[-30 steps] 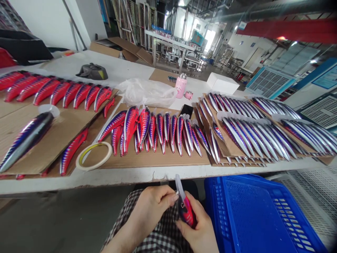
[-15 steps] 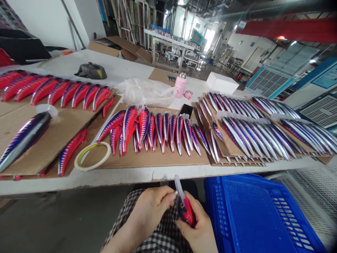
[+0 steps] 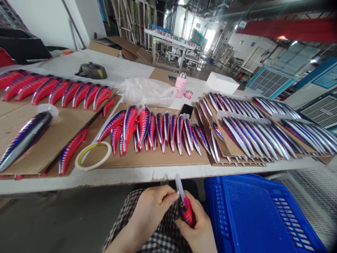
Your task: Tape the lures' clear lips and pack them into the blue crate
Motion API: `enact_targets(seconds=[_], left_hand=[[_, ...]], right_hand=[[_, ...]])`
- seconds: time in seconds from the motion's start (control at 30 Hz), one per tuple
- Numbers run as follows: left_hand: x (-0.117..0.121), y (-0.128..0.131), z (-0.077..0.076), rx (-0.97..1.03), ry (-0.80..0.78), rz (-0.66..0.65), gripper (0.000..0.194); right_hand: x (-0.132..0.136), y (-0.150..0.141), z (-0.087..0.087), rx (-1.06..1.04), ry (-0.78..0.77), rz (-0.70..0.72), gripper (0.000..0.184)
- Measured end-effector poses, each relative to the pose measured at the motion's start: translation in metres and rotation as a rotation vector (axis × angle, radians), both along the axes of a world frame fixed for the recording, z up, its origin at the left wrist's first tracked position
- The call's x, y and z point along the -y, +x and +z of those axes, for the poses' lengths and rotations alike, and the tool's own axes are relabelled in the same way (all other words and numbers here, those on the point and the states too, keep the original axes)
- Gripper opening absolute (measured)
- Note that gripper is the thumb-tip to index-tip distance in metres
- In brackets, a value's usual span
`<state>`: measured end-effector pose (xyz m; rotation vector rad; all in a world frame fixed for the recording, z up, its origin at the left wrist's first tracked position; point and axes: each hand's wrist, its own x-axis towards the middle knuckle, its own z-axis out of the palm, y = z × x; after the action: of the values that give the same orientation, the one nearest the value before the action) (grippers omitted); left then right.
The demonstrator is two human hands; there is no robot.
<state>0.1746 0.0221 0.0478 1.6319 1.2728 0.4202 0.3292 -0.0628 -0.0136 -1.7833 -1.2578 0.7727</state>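
Observation:
Over my lap, my right hand (image 3: pixel 197 227) is wrapped round a red and purple fishing lure (image 3: pixel 185 210) held nose up. Its clear plastic lip (image 3: pixel 179 185) sticks out above my fingers. My left hand (image 3: pixel 152 208) is closed in a pinch at the base of that lip, fingertips touching the lure's head. What the pinch holds, if anything, is too small to see. Both hands sit just below the white table's front edge (image 3: pixel 147 174). On the table straight ahead lies a row of several similar lures (image 3: pixel 155 129) on brown cardboard (image 3: pixel 158 160).
A roll of tape (image 3: pixel 92 156) lies left of the row. More red lures (image 3: pixel 60 93) and one big lure (image 3: pixel 25 137) rest on cardboard at left; silver-purple lures (image 3: pixel 252 131) fill the right. A blue crate (image 3: pixel 252 214) stands by my right knee. Plastic bag (image 3: pixel 147 92), pink bottle (image 3: pixel 180 85) behind.
Almost nothing: my hands keep the same hold on the lure, and the view has shifted only slightly.

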Motion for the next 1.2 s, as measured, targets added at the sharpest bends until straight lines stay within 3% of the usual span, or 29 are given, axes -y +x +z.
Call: enact_targets(seconds=[0.17,0.43,0.63,0.87,1.2], left_hand=[[0.000,0.001,-0.003,0.012,0.024,0.001,0.029],[0.003,0.003,-0.012,-0.086,0.209,-0.012,0.027],[0.002,0.005,-0.013,-0.119,0.234,-0.010,0.025],[0.002,0.002,-0.011,-0.126,0.202,-0.011,0.025],[-0.003,-0.001,-0.005,0.008,0.017,0.001,0.031]], right_hand=[[0.001,0.000,-0.001,-0.005,0.000,-0.002,0.063],[0.003,-0.003,-0.005,0.057,0.021,-0.028,0.062],[0.003,-0.005,-0.006,0.108,0.011,-0.027,0.062],[0.002,-0.005,-0.006,0.125,0.018,-0.017,0.061],[-0.001,-0.002,-0.001,0.047,-0.003,0.004,0.063]])
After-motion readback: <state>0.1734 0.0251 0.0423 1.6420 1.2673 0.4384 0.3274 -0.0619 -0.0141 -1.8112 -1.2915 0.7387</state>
